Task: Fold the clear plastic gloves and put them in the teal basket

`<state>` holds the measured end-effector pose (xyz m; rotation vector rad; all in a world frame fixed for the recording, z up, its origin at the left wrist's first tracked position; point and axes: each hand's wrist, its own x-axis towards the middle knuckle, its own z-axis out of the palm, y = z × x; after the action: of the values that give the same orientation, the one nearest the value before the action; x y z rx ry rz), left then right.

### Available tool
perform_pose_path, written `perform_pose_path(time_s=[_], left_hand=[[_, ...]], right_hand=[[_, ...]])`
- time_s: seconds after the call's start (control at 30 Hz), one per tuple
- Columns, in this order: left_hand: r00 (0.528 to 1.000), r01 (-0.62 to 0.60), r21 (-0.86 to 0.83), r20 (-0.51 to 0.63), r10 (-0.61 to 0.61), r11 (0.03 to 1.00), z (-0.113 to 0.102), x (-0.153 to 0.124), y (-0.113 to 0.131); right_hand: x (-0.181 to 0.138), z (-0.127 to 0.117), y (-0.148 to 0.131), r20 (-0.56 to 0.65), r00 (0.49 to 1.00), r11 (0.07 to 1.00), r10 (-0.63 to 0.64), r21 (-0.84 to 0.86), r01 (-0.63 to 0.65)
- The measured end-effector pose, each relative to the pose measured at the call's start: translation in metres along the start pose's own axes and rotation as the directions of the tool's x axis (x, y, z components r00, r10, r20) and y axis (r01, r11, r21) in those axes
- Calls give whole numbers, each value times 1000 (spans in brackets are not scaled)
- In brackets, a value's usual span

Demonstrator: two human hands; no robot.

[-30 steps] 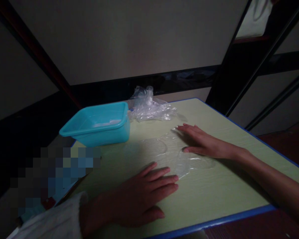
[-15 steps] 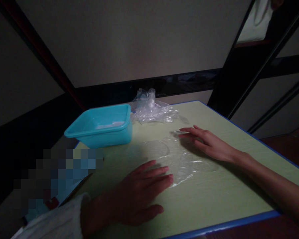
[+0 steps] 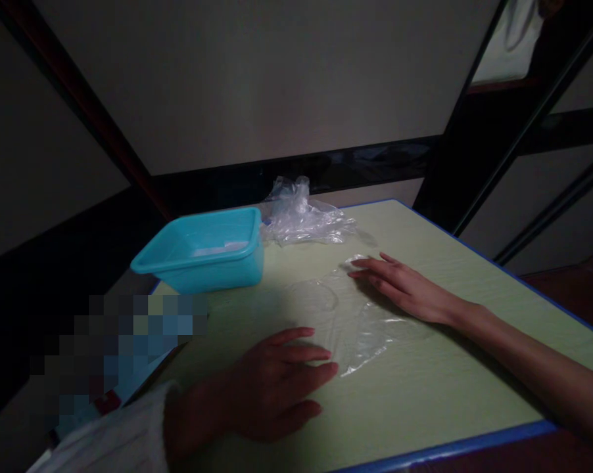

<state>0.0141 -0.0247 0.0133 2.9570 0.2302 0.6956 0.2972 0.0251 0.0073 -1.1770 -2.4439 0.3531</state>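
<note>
A thin, clear plastic bag lies spread almost flat on the table, its edges hard to make out. My left hand is at its near left side, fingers apart and pointing right, with nothing in them. Across the far right part of the bag reaches my right hand, palm down and fingers outstretched, the fingertips at the film. Whether either hand presses on the plastic I cannot tell.
A turquoise plastic basin with something pale inside stands at the table's left edge. Behind it, a crumpled heap of clear plastic lies near the panelled wall. The pale green table has a blue edge.
My right hand has shifted slightly left over the bag. My left hand has drawn a little back toward me, its fingers spread wider. The bag lies nearly as before.
</note>
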Motion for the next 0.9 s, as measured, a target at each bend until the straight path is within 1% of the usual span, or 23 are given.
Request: perform_pose_path(time_s=[0.13,0.2,0.27,0.33,0.4,0.43,0.47,0.53,0.6,0.67,0.7,0.73,0.77,0.8,0.83,0.9], left_hand=[[998,11,-39,59,-9,999,-2,2,5],[992,16,-65,123,-8,998,-4,6,9],[977,19,-85,212,-1,996,-5,11,12],[951,15,-80,308,11,997,-6,15,16],[935,-5,-58,354,25,998,-5,17,17],[936,-17,-47,351,32,999,-3,16,17],[946,-26,-39,323,37,999,-1,13,15],[975,-31,-28,220,37,999,5,6,8],[996,-29,-26,79,31,999,10,-2,1],[999,-32,-35,-12,32,999,13,-6,-3],[998,-47,-41,-30,46,998,11,-7,-2],[997,-62,-46,-41,60,997,9,-6,0],[998,-59,-69,2,59,996,5,-4,4],[995,13,-86,98,-4,996,0,-2,8],[983,87,-87,172,-71,992,-4,1,12],[983,77,-102,177,-58,992,-8,4,19]], right_hand=[[1,1,0,20,1000,1000,1,-18,-1],[1,1,0,34,999,1000,4,-24,-3],[2,1,-1,43,999,1000,10,-29,-9],[3,1,-2,49,999,999,16,-28,-15],[3,2,-3,56,998,1000,16,-21,-15],[4,2,-3,58,998,1000,16,-15,-16],[4,2,-4,56,998,1000,18,-8,-17],[4,3,-5,42,999,1000,21,5,-21],[5,3,-7,30,999,1000,20,17,-21],[8,4,-9,33,999,1000,17,24,-18],[9,5,-10,39,999,999,19,26,-20],[11,5,-11,45,999,999,22,26,-23],[12,5,-12,51,998,999,26,25,-27],[14,6,-13,57,998,999,29,22,-31],[15,6,-14,64,997,999,31,17,-32],[18,7,-16,82,996,1000,28,7,-29]])
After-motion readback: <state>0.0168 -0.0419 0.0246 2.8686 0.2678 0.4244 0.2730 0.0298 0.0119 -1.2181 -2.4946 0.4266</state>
